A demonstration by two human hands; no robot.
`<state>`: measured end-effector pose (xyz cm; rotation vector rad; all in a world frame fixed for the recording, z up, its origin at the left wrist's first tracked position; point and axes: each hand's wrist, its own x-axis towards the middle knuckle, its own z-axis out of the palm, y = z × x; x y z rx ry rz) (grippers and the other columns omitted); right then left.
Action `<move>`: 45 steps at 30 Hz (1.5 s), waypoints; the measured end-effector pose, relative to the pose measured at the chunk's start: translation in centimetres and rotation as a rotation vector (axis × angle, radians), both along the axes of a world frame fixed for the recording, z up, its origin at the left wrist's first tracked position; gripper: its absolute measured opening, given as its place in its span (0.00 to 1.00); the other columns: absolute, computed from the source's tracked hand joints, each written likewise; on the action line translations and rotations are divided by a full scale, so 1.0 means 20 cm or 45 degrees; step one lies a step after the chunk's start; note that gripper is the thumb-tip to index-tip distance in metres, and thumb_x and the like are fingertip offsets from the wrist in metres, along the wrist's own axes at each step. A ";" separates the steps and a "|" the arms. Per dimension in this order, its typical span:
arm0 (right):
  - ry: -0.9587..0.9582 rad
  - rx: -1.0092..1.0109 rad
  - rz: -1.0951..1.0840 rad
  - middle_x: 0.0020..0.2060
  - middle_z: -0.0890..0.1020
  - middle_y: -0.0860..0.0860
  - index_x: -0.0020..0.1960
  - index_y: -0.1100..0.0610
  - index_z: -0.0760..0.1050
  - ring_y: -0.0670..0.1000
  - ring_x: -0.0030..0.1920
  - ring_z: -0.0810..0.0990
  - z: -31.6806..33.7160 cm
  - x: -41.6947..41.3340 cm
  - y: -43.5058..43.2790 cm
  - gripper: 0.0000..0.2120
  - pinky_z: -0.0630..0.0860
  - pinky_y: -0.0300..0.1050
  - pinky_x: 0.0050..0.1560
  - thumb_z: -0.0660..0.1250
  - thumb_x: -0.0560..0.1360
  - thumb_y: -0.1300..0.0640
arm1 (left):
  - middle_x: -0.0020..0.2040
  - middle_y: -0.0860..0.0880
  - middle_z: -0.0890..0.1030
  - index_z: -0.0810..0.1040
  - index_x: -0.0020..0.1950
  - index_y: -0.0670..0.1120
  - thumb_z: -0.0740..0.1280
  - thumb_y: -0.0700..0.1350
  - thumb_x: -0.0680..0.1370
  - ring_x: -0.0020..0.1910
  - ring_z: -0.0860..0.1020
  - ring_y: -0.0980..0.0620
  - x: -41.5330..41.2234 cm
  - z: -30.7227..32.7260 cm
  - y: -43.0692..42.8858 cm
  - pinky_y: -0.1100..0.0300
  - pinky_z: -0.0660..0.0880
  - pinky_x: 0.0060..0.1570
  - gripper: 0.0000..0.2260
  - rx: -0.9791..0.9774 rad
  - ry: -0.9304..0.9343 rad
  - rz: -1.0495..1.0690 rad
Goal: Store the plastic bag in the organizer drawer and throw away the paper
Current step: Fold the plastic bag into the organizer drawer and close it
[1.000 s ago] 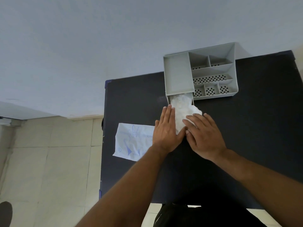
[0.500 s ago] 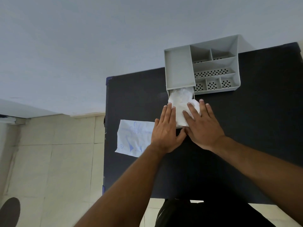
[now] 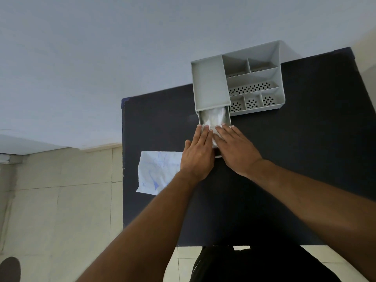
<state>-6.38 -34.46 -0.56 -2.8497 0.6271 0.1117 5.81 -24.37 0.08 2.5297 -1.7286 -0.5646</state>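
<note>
A grey desk organizer (image 3: 211, 86) stands at the far edge of a dark table (image 3: 305, 159). Its drawer (image 3: 200, 119) is pulled out toward me, and a crumpled clear plastic bag (image 3: 213, 119) lies inside it. My left hand (image 3: 198, 154) and my right hand (image 3: 236, 150) rest flat side by side on the near part of the bag, fingers straight, pressing it down into the drawer. The bag's near end is hidden under my hands. A white paper (image 3: 156, 171) with blue pen marks lies on the table's left edge, partly under my left wrist.
The organizer's right half has several open compartments (image 3: 252, 88) with perforated floors. A pale wall is behind the table. Beige floor tiles (image 3: 61, 200) lie to the left. A dark round object (image 3: 9, 269) sits at the bottom left corner.
Both hands slid forward toward the organizer, pushing the bag deeper. The bag, earlier bulging over the drawer's front, now lies mostly inside it.
</note>
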 end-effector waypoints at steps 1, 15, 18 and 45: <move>0.002 -0.019 -0.014 0.78 0.64 0.60 0.77 0.60 0.64 0.60 0.79 0.59 0.00 -0.01 0.00 0.28 0.50 0.55 0.78 0.65 0.78 0.57 | 0.82 0.47 0.49 0.52 0.81 0.43 0.57 0.48 0.84 0.80 0.41 0.49 -0.01 0.00 0.00 0.39 0.57 0.73 0.28 0.005 0.006 0.011; -0.295 -0.008 -0.219 0.71 0.73 0.64 0.70 0.61 0.74 0.63 0.73 0.70 -0.06 -0.11 0.09 0.21 0.60 0.59 0.76 0.66 0.79 0.56 | 0.73 0.44 0.72 0.75 0.70 0.41 0.58 0.46 0.83 0.78 0.60 0.43 -0.04 -0.05 0.11 0.36 0.69 0.63 0.18 -0.239 -0.024 0.000; -0.236 -0.043 -0.104 0.69 0.76 0.62 0.70 0.61 0.74 0.60 0.72 0.72 -0.07 -0.08 0.07 0.23 0.58 0.58 0.76 0.69 0.76 0.61 | 0.75 0.44 0.70 0.73 0.72 0.42 0.59 0.44 0.83 0.80 0.54 0.45 -0.04 -0.03 0.05 0.37 0.64 0.67 0.17 -0.125 -0.066 -0.015; -0.109 -0.051 -0.187 0.74 0.71 0.57 0.60 0.49 0.82 0.61 0.78 0.60 -0.04 -0.15 0.12 0.17 0.51 0.68 0.76 0.61 0.79 0.44 | 0.78 0.44 0.64 0.75 0.68 0.49 0.56 0.56 0.83 0.80 0.50 0.43 -0.04 -0.03 0.10 0.34 0.61 0.66 0.19 0.040 -0.225 -0.128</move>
